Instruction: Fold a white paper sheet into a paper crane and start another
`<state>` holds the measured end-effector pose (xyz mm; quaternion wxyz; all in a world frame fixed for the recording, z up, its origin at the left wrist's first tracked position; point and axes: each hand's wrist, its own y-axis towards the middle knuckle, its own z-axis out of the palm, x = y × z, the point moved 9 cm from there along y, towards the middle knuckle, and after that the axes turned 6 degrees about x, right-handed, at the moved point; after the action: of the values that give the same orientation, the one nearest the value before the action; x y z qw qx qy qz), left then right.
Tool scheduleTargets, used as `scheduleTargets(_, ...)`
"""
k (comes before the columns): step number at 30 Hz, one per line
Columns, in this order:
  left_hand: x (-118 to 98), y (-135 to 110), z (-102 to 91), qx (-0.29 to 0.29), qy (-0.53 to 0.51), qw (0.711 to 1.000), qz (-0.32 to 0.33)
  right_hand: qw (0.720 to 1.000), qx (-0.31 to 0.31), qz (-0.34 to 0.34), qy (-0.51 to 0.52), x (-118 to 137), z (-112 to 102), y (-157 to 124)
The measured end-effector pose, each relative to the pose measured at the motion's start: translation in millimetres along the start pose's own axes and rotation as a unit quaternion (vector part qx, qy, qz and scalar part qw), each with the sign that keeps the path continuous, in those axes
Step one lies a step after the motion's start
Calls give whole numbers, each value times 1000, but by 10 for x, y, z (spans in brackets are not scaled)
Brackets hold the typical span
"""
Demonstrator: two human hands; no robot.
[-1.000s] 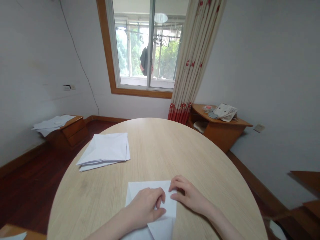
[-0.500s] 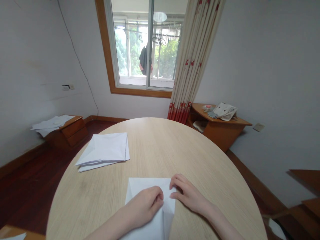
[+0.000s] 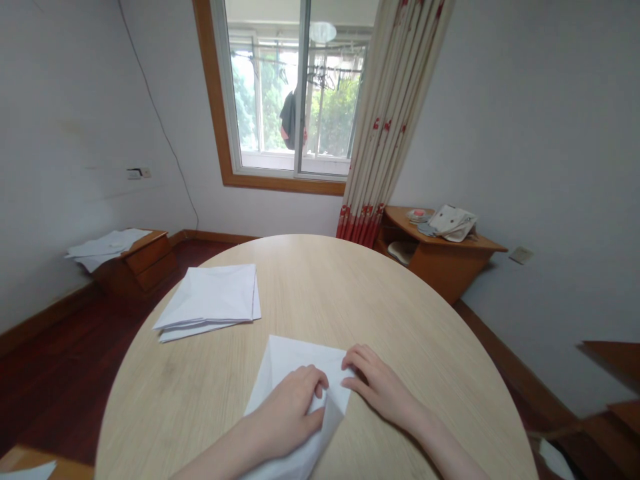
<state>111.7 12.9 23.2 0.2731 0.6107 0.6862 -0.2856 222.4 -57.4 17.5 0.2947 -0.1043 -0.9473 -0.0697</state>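
The white paper (image 3: 290,353) lies on the round surface (image 3: 410,333), toward 6 o'clock, with 12 pointing away from the person. To work this paper well, I think it is best to go slowly, line up the edges, and let one hand hold it flat while the other smooths the fold. Pushing too hard could make wrinkles or slide the paper crooked.

The left hand (image 3: 287,410) lies over the paper's middle. Its fingers (image 3: 317,377) are curled in, and a raised bit of paper shows by the thumb. I cannot tell if they pinch it.

The right hand (image 3: 380,387) is at the paper's 2 o'clock corner. Its fingers (image 3: 354,357) are bent, with a small gap between them and the thumb. I cannot tell if they grip the corner.

A pile of folded paper (image 3: 215,293) sits at 10 o'clock, well apart from both hands.
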Motion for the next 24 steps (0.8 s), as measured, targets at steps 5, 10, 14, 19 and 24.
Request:
scheduleTargets(5,-8,-13,14,7,53,998,-30,1000,-2,-7,2,36,-30,-7)
scheduleTargets(10,-20,-6,67,18,91,994,-50,1000,-12,-6,0,42,-89,-16)
scheduleTargets(14,-23,14,95,21,113,992,-50,1000,-13,2,-11,19,-101,-15)
scheduleTargets(19,-26,16,103,17,123,991,-47,1000,-7,7,-3,7,-110,-30)
scheduleTargets(24,-9,29,128,10,124,991,-47,1000,2,7,-4,5,-117,-34)
